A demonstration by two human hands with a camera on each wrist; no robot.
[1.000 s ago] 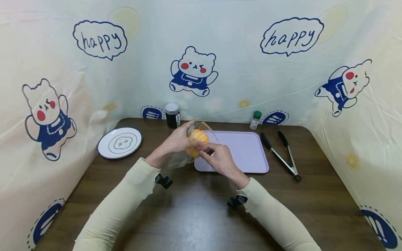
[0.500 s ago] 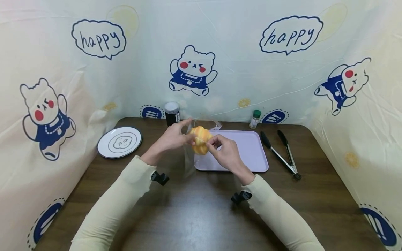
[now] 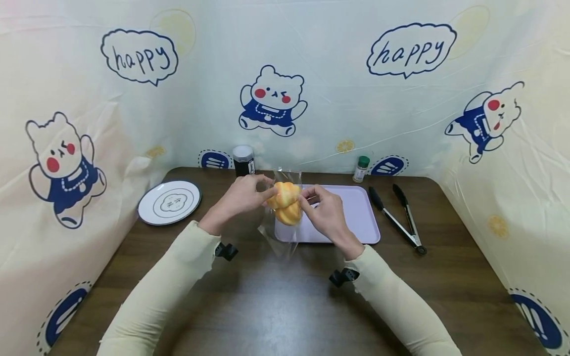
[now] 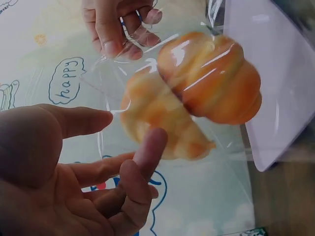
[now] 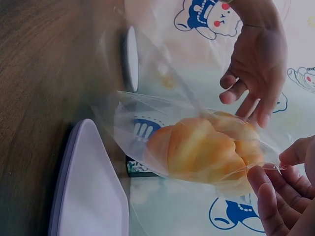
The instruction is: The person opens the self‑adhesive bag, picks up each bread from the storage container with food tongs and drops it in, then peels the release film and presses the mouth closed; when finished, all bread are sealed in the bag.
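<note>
A clear plastic bag (image 3: 280, 244) with two golden bread rolls (image 3: 286, 197) inside is held up over the left end of a lilac tray (image 3: 352, 217). In the right wrist view the bread (image 5: 199, 152) looks croissant-like. My right hand (image 3: 327, 210) pinches the bag's edge between thumb and fingertips, as the right wrist view shows. My left hand (image 3: 240, 195) is at the bag's left side, its thumb and fingers spread apart. In the left wrist view its thumb lies at the bag's edge and a fingertip (image 4: 156, 142) overlaps one roll.
A white plate (image 3: 170, 202) lies on the brown table (image 3: 276, 306) at left. Behind the left hand stands a dark jar with a pale lid (image 3: 244, 160). A green-capped bottle (image 3: 361, 169) stands at the back right, and black-tipped tongs (image 3: 401, 222) lie beside the tray.
The bag has turned so both rolls face the head camera and its lower end hangs toward me. My hands have moved apart, the right hand shifting right along the bag.
</note>
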